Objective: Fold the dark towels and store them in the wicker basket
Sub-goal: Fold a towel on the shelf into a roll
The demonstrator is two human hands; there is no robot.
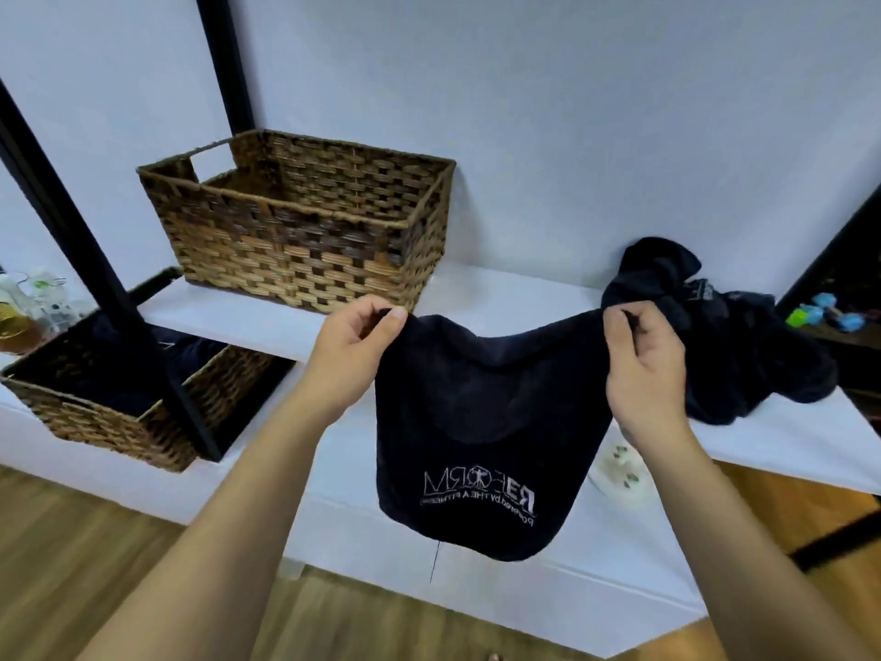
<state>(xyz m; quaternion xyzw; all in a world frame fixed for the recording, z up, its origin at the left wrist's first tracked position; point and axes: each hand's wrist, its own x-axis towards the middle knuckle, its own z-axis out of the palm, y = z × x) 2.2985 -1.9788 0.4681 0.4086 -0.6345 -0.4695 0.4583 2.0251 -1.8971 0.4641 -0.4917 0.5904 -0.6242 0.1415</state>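
Observation:
A dark navy towel (481, 422) with pale mirrored lettering hangs in front of the white shelf. My left hand (355, 348) pinches its top left corner and my right hand (641, 369) pinches its top right corner, so the top edge sags between them. An empty wicker basket (305, 240) stands on the shelf, behind and to the left of my left hand. A crumpled heap of dark towels (729, 336) lies on the shelf just behind my right hand.
The white shelf (500, 288) runs along a white wall. A second wicker basket (119, 412) holding dark cloth sits on a lower level at left, crossed by a black frame post (95, 260). Bottles stand at far left. Wooden floor lies below.

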